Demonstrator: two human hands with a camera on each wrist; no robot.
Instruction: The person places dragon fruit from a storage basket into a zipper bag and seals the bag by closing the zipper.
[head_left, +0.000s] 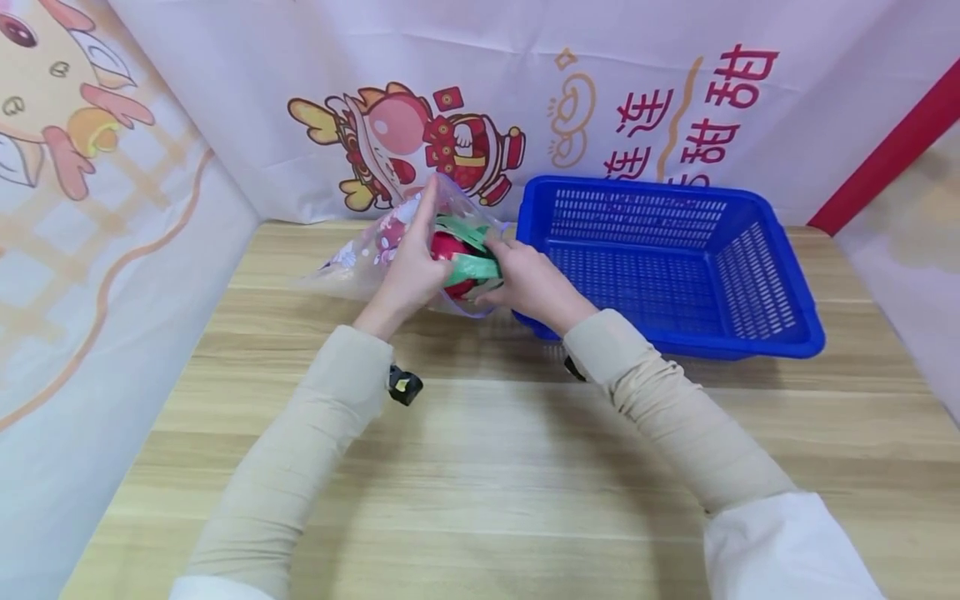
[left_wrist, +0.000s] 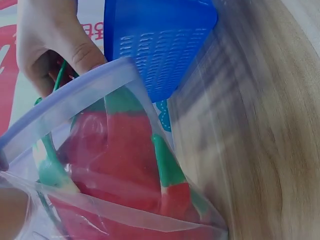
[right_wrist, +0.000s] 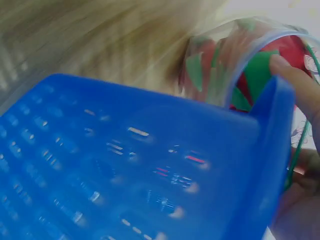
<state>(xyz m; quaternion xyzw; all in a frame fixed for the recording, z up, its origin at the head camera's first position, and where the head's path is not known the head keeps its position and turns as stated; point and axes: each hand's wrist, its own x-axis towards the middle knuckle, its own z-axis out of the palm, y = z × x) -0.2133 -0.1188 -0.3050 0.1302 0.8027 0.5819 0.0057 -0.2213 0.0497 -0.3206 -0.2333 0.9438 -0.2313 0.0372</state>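
Observation:
A red dragon fruit (head_left: 447, 245) with green leafy scales sits partly inside a clear printed zip bag (head_left: 358, 257) whose mouth faces right. My left hand (head_left: 414, 265) holds the bag at its mouth, one finger stretched up along the rim. From the other side, my right hand (head_left: 531, 279) grips the leafy end of the fruit at the opening. In the left wrist view, the fruit's red body (left_wrist: 125, 145) shows through the plastic below the lilac zip rim (left_wrist: 75, 89). The right thumb (right_wrist: 295, 82) presses a green scale in the right wrist view.
A blue perforated plastic basket (head_left: 806, 329) stands on the wooden table (head_left: 480, 467) just right of the bag, its near left corner under my right wrist. A white printed cloth (head_left: 480, 50) hangs behind, and another (head_left: 67, 275) hangs along the left side.

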